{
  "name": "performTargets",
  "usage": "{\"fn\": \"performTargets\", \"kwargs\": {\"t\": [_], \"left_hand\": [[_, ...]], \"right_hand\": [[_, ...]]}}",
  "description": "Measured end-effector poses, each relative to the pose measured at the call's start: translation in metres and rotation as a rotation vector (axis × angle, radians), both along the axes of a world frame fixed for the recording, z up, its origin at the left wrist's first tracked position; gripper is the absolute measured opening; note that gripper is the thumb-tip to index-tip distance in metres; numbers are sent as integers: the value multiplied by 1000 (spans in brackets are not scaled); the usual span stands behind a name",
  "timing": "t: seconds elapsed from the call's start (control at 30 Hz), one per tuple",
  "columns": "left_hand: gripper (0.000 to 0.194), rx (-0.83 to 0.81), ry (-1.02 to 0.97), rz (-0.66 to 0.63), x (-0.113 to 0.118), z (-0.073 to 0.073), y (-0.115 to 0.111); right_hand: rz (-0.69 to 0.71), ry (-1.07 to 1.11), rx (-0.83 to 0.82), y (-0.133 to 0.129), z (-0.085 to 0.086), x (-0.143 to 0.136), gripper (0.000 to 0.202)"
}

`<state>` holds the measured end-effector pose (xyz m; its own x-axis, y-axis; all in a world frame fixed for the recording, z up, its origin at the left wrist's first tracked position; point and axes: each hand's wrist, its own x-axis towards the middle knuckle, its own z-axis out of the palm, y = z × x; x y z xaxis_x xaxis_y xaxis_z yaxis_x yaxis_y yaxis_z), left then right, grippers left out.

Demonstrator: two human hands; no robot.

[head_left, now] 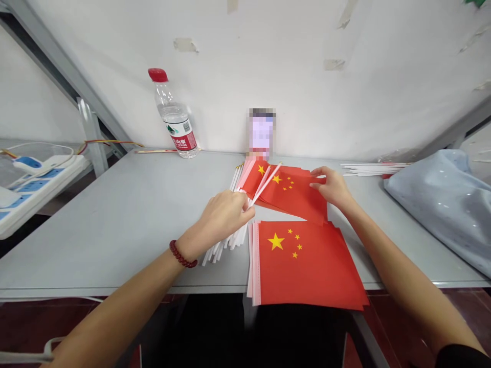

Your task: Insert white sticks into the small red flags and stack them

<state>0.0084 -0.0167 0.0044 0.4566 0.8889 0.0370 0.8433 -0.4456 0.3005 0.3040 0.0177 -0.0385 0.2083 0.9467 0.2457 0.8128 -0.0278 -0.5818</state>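
The left hand (pixel 227 213) has its fingers curled closed around a white flagstick (pixel 268 181), which is tilted up to the right, above a pile of white sticks (pixel 235 239) on the grey table (pixel 115 220). The right hand (pixel 333 187) touches the upper red flag (pixel 303 198) near its right edge; thumb and forefinger are slightly apart, and I cannot tell whether they pinch the cloth. Nearer the person, a stack of red flags (pixel 312 271) hangs over the front edge. A water bottle (pixel 180 134) stands by the wall.
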Motion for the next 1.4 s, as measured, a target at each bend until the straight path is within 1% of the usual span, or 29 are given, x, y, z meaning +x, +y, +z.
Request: {"fn": "performTargets", "kwargs": {"t": [0.07,0.17,0.23,0.3,0.43,0.5,0.6,0.67,0.87,1.03,1.13,1.3,1.4], "left_hand": [[30,20,-48,-11,-1,0,0],[33,38,-41,-54,-1,-2,-1],[31,62,20,-79,0,-3,-2],[29,103,96,-86,1,-4,-3],[27,133,212,-56,4,-4,-6],[27,123,253,-45,6,-4,-8],[29,124,309,-25,10,-6,-12],[29,131,329,-17,13,-8,-14],[23,110,326,-8,22,-10,-21],[34,86,329,-1,28,-4,-24],[36,63,329,8,30,-2,-26],[31,88,312,0,29,-3,-27],[27,125,281,14,26,-5,-24]], "right_hand": [[-25,0,46,1,2,4,26],[-35,-106,168,4,2,11,25],[-17,-186,227,6,-1,13,25],[6,-224,237,7,-6,12,24],[29,-311,257,4,-10,0,18],[73,-357,227,1,-10,-8,15],[167,-365,95,-4,-10,-20,14],[197,-376,43,-6,-12,-26,17],[215,-405,62,-6,-16,-34,18],[197,-397,63,-7,-16,-34,16],[205,-398,61,-8,-15,-35,16],[218,-409,65,-7,-19,-35,15],[212,-388,126,-7,-20,-35,17]]}}
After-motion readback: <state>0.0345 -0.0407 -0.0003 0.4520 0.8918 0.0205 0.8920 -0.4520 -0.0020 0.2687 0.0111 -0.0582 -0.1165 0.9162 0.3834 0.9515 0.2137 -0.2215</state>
